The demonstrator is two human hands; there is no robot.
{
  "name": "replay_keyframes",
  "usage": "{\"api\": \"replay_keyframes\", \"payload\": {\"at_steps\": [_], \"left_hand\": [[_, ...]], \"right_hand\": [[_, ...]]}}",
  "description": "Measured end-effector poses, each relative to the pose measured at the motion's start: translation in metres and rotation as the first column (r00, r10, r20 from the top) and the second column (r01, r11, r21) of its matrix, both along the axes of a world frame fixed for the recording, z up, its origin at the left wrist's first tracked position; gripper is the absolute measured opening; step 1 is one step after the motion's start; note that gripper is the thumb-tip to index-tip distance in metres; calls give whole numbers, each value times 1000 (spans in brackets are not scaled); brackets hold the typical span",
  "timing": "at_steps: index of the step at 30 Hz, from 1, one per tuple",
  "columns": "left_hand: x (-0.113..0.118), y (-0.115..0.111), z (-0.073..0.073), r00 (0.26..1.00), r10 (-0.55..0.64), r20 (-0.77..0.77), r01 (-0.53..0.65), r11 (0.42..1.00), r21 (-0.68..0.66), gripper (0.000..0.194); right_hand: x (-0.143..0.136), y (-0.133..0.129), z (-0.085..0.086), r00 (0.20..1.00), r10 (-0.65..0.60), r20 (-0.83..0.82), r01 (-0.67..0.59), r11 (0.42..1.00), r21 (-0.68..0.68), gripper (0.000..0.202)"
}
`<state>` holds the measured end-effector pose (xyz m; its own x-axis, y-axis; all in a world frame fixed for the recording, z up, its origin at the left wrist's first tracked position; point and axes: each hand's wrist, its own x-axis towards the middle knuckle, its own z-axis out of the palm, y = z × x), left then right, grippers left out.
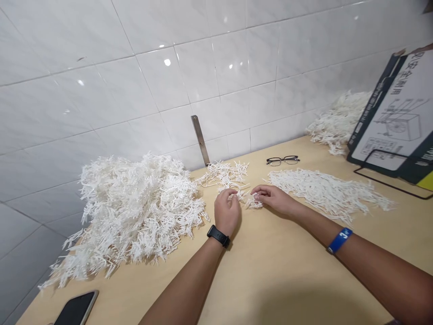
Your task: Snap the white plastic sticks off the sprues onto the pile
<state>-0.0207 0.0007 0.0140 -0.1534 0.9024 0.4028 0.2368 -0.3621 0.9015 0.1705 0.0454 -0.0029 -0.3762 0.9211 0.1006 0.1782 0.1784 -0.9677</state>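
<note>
Near the middle of the table, my left hand (227,210) has its fingers curled at a few white strands; what they hold, if anything, is too small to name. My right hand (272,198) is just to the right, fingers pinched at a small bunch of white strands (254,204) lying between the hands. Behind them is a loose scatter of strands (226,174). A big tangled white heap (135,207) rises to the left. On the right, a flatter spread of white strands (324,189) lies beyond my right forearm.
The wooden table (270,271) meets a tiled wall with a metal strip (200,141). Glasses (283,160) lie at the back. A phone (76,309) is at front left. At right stand a printed box (399,122), a black wire frame (392,183) and another white pile (338,119).
</note>
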Motion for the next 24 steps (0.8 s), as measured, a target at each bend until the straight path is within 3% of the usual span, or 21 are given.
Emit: {"api": "replay_keyframes", "payload": {"at_steps": [4,10,13,19,24], "left_hand": [[5,-4,0,984,-171,40,171,985,1,21],[9,-5,2,889,-437,138,452,885,-109,27],[6,0,-3,905,-423,50,426,891,-157,16],[1,11,-18,948,-282,-146,257,951,-170,28],[3,7,-15,937,-287,-198,249,949,-196,30]], "right_hand": [[-7,-4,0,975,56,-217,-79,992,-100,39],[-12,-8,5,974,86,-212,-117,984,-137,42],[-12,-9,6,974,92,-206,-123,982,-144,42],[-11,-9,6,992,31,-124,-43,995,-91,36],[-11,-7,4,998,-22,-59,19,999,-44,36]]}}
